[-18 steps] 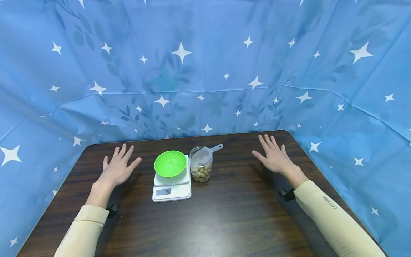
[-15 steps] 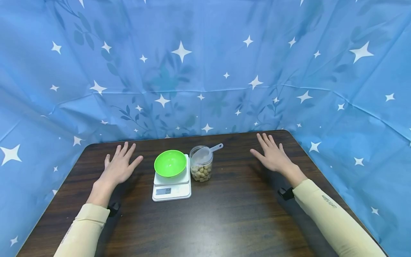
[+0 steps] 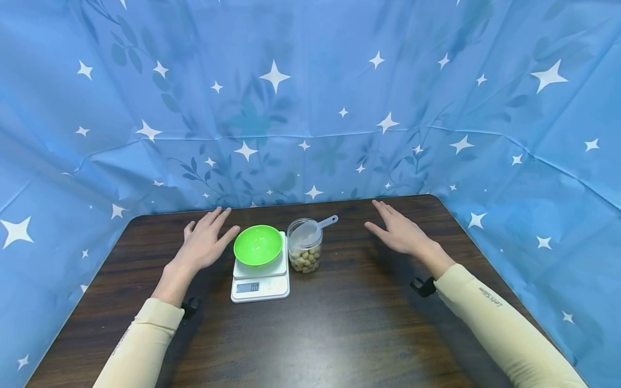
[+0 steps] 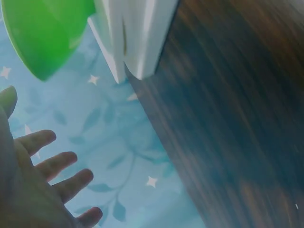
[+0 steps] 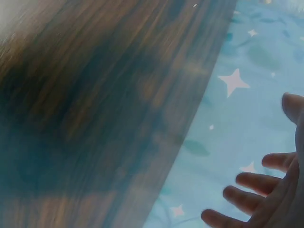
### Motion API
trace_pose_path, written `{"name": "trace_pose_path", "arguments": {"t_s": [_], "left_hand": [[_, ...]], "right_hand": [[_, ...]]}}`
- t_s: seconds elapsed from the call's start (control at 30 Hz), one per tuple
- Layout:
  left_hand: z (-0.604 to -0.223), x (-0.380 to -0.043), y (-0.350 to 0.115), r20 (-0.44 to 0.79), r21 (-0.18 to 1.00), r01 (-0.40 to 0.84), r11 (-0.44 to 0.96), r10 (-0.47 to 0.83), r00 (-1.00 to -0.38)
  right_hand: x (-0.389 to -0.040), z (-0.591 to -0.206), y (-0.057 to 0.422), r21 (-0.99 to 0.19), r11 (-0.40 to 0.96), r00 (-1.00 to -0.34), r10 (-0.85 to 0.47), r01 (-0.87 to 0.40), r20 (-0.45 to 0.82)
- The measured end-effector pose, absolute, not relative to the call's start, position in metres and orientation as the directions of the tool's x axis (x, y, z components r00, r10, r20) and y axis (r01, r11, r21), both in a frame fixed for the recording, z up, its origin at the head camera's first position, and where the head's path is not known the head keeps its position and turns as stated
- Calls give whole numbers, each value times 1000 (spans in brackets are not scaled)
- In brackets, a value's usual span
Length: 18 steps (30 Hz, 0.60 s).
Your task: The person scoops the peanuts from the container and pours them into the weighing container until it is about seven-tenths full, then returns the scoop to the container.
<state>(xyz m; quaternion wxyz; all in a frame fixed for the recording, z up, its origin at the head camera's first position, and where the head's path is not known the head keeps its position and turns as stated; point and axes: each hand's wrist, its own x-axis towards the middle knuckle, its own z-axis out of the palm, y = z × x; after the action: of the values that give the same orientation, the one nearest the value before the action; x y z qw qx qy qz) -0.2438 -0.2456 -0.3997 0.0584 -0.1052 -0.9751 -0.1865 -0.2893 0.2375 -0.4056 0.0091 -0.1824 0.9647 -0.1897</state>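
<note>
A green bowl [image 3: 258, 245] sits on a white kitchen scale [image 3: 269, 289] whose display reads 0.0. Touching or close against the scale's right side stands a clear jar [image 3: 304, 253] of tan nuts in their shells or similar pieces. A translucent scoop [image 3: 326, 222] lies across its mouth, handle to the right. My left hand [image 3: 202, 245], fingers spread, hovers just left of the bowl and holds nothing; the left wrist view has the bowl [image 4: 47, 33] above the hand [image 4: 42, 190]. My right hand [image 3: 400, 231], fingers straight, hangs over the table to the jar's right, holding nothing.
The dark wooden table [image 3: 315, 334] ends at a back edge behind the objects. A blue curtain [image 3: 310, 108] with white stars rises behind and along both sides. Each wrist wears a black camera strap.
My left hand has moved right, closer to the bowl. My right hand has shifted left toward the jar. Bowl, scale, jar and scoop stay in place.
</note>
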Motion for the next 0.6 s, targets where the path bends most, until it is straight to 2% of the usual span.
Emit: {"name": "trace_pose_path", "arguments": {"t_s": [0.23,0.6], "left_hand": [[-398,-248,-223,216,367,296,882,228,-949],[-394,-250,-191,260,385,389,837,306,-916]], "right_hand": [[-285,-393,220,-506,754,-894,-440,-418,84],[-280,-385,190,-714,542,-860,-481,-444,169]]}}
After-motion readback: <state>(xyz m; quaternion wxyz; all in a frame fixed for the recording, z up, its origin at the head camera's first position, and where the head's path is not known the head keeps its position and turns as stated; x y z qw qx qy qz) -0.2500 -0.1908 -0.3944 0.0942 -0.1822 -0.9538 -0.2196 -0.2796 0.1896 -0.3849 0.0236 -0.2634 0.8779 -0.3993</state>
